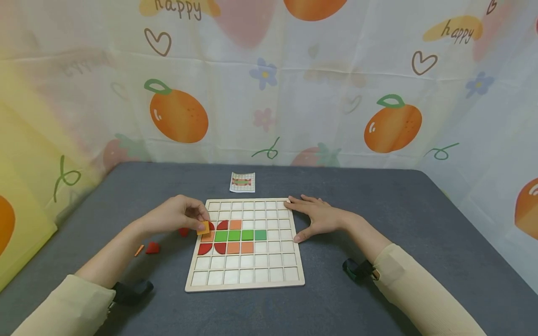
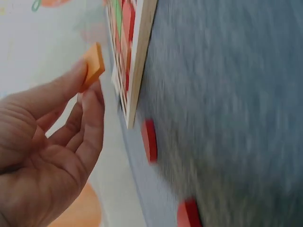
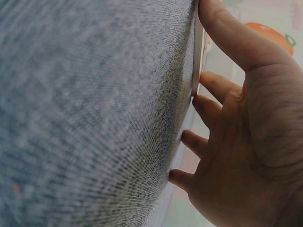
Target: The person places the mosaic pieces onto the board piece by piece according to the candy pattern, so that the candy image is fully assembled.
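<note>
Between thumb and fingers my left hand (image 1: 178,215) pinches an orange square tile (image 1: 203,228), held over the left edge of a wooden grid board (image 1: 245,285). The left wrist view shows that tile (image 2: 93,66) tilted and apart from the board. Spread fingers of my right hand (image 1: 321,215) rest at the board's upper right edge, the thumb touching its right side. On the board lie a row of green tiles (image 1: 234,235), a teal tile (image 1: 260,234), orange tiles (image 1: 247,247) and red rounded pieces (image 1: 205,248). The held tile partly hides the cells beneath it.
A small pattern card (image 1: 242,182) lies beyond the board. Left of the board, loose on the dark table (image 1: 336,303), are a red piece (image 1: 153,248), another red piece (image 1: 183,231) and a thin orange piece (image 1: 139,250). A printed curtain (image 1: 269,102) hangs behind.
</note>
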Tool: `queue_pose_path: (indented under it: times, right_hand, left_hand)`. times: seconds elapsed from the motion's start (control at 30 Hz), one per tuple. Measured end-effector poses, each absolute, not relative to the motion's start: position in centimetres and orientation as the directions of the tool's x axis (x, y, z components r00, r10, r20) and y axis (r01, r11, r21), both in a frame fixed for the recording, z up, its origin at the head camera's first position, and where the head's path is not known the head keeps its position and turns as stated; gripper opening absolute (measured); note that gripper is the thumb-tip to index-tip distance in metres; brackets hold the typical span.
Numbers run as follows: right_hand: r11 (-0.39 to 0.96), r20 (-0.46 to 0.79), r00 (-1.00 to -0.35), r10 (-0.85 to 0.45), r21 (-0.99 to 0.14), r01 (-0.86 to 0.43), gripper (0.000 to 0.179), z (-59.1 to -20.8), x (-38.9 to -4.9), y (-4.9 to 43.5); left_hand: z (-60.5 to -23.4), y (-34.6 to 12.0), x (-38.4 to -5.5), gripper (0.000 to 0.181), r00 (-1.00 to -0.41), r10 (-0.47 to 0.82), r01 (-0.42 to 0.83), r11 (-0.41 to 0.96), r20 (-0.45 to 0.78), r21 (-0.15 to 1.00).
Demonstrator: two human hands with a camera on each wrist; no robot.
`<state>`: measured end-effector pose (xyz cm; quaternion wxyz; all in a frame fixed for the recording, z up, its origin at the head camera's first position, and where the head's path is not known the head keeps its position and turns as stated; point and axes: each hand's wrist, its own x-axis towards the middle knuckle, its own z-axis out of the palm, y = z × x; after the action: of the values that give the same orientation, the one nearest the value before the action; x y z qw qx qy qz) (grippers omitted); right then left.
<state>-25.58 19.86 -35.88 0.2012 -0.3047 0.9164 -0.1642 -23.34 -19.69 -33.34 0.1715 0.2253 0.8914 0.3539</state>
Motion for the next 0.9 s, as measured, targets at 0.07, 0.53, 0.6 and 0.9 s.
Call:
queue_pose_path:
  times: [0.07, 0.53, 0.6, 0.9]
  right_hand:
    - [0.761, -0.267, -0.734, -0.624, -0.421, -0.493, 0.099, -35.9, -25.6, 19.8]
    - [0.767, -0.274, -0.738, -0.617, -0.417, -0.487, 0.099, -35.7, -25.7, 19.7]
    - [0.768, -0.273, -0.739, -0.616, -0.417, -0.486, 0.099, -35.8, -25.7, 19.7]
    - [0.769, -0.272, -0.741, -0.614, -0.415, -0.485, 0.099, -35.7, -25.4, 19.6]
  left_hand:
    - [-33.4, -18.8, -23.2, 0.014, -0.849, 0.513, 0.284, 0.646, -0.127, 0.709]
    - [-33.5, -12.5, -23.9, 0.012, -0.872, 0.489, 0.332, 0.621, -0.02, 0.71]
    - [-33.7, -11.7, -24.1, 0.012, -0.871, 0.49, 0.333, 0.619, -0.019, 0.711]
    - [-34.9, -9.8, -24.7, 0.006, -0.885, 0.464, 0.3, 0.633, -0.04, 0.714]
